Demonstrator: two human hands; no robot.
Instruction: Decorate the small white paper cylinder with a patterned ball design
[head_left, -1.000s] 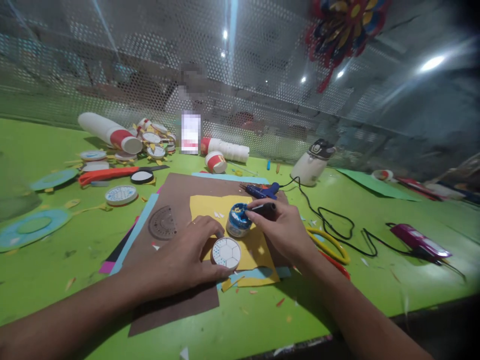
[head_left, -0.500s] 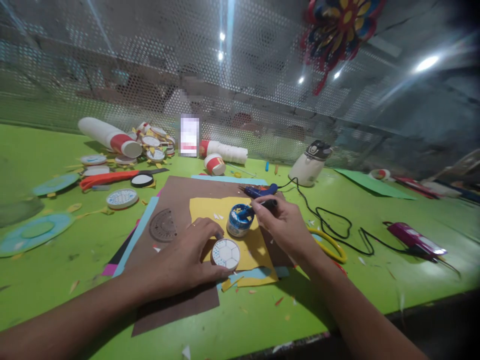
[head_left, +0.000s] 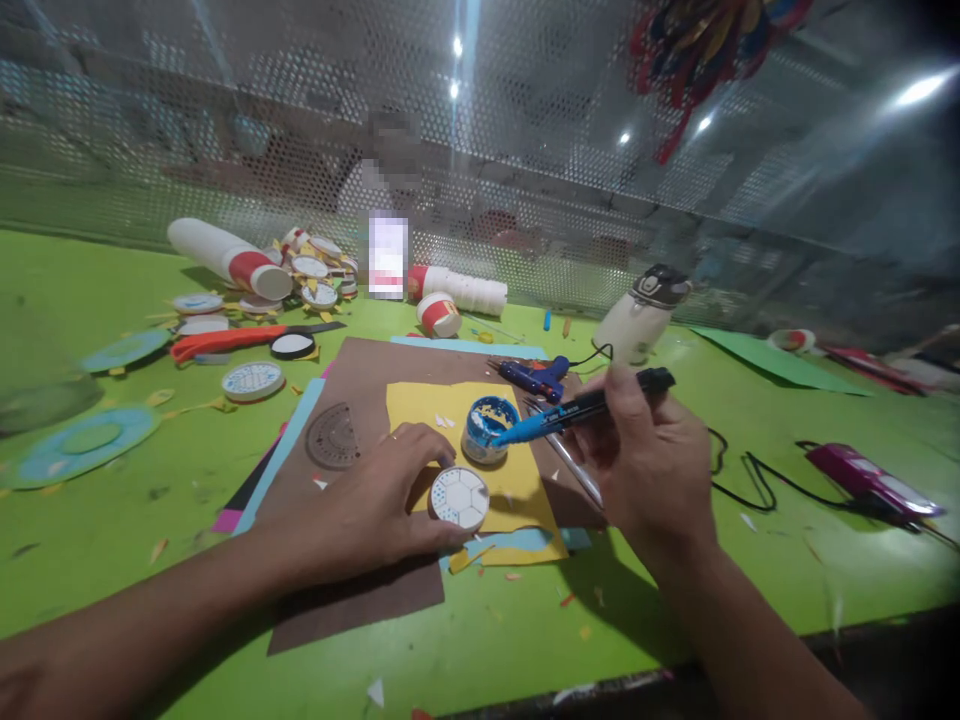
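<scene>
My left hand (head_left: 375, 495) curls around a small white round disc (head_left: 460, 499), thumb at its near edge and fingers at its far edge. Dark lines split the disc's top into panels, and blue dots fill those on the left. In my right hand (head_left: 649, 470) is a black marker pen (head_left: 592, 409) with a blue front end, tilted down to the left. Its tip shows at the front right of a small open jar (head_left: 489, 430) smeared with blue; whether they touch I cannot tell. The jar stands on yellow paper (head_left: 416, 400), just beyond the disc.
A protractor (head_left: 334, 436) lies on brown card (head_left: 360, 370). Behind the jar is a blue glue gun (head_left: 532, 378). An orange cutter (head_left: 232, 343), decorated discs (head_left: 253, 381) and stacked paper cups (head_left: 225, 258) are left; a bottle (head_left: 637, 315) and purple device (head_left: 870, 480) are right.
My right hand has moved right and lifted the marker out of the jar, baring its blue front end. My left hand stays on the disc. The view has shifted slightly.
</scene>
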